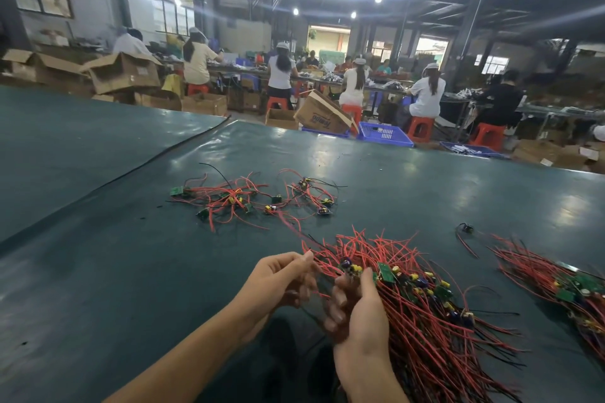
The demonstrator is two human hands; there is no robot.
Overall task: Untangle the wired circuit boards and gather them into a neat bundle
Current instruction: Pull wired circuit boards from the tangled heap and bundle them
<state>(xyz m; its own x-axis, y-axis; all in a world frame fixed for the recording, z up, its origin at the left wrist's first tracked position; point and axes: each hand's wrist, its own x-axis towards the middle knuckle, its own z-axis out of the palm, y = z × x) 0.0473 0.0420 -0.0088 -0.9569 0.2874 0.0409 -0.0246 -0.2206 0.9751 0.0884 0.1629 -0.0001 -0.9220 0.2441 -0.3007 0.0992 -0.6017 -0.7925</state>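
My right hand [357, 307] grips a thick bundle of small green circuit boards with red and black wires [425, 301], held just above the dark green table mat [98, 271]. My left hand [281, 275] pinches red wires at the bundle's left edge, thumb and forefinger together. A loose tangle of wired boards [252, 198] lies spread on the mat further away, left of centre. A second gathered bundle [556, 285] lies at the right edge.
A single board with a black wire [466, 228] lies between the two bundles. A seam in the mat [131, 170] runs diagonally at the left. Beyond the table's far edge stand cardboard boxes [322, 118], blue crates [384, 134] and seated people at benches.
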